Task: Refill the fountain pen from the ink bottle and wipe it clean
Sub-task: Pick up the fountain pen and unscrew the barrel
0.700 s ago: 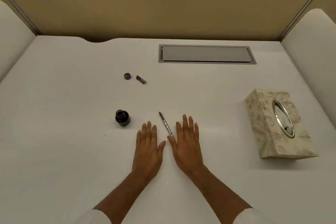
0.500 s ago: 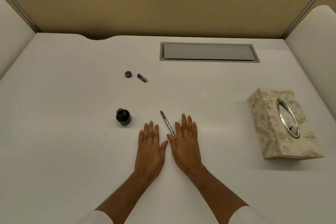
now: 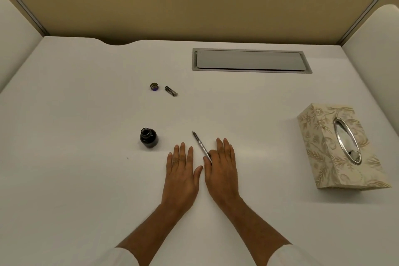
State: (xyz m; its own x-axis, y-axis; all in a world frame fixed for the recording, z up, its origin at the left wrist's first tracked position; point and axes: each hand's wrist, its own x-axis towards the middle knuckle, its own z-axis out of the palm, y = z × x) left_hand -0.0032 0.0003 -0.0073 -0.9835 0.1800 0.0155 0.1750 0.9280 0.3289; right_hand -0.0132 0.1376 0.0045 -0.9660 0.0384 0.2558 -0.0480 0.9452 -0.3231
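The open ink bottle (image 3: 149,138), dark and round, stands on the white desk (image 3: 86,179) just left of my hands. The slim fountain pen (image 3: 199,143) lies uncapped, nib pointing away and left, between my hands. My left hand (image 3: 181,175) rests flat on the desk, fingers together, holding nothing. My right hand (image 3: 222,168) lies beside the pen with the index finger curled onto its rear end and the thumb against it. The bottle's lid (image 3: 154,86) and a short dark pen part (image 3: 171,91) lie farther back.
A patterned tissue box (image 3: 336,151) with an oval metal opening sits at the right. A grey cable hatch (image 3: 250,60) is set into the desk at the back. Tan partition walls (image 3: 194,6) enclose the desk.
My right index finger has curled in from flat onto the pen's rear end, with the thumb closing beside it. The left hand and the pen have stayed in place.
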